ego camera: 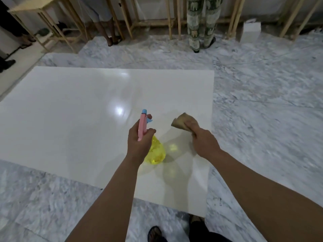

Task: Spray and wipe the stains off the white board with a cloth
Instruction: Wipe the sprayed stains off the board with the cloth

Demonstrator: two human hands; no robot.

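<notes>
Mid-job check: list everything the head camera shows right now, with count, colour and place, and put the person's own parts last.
white board: one, glossy white, flat on the floor, no stains that I can make out
spray bottle: one, yellow body with pink head and blue nozzle, held above the board's near right part
cloth: one, brownish, bunched, above the board near its right edge
floor: grey-white marbled, all round the board
wooden frames: several, pale wood, along the far side
white box: one, far right on the floor
bystanders' legs: a few pairs, far edge
left hand: grips the spray bottle
right hand: holds the cloth
own feet: bottom edge, dark footwear
</notes>
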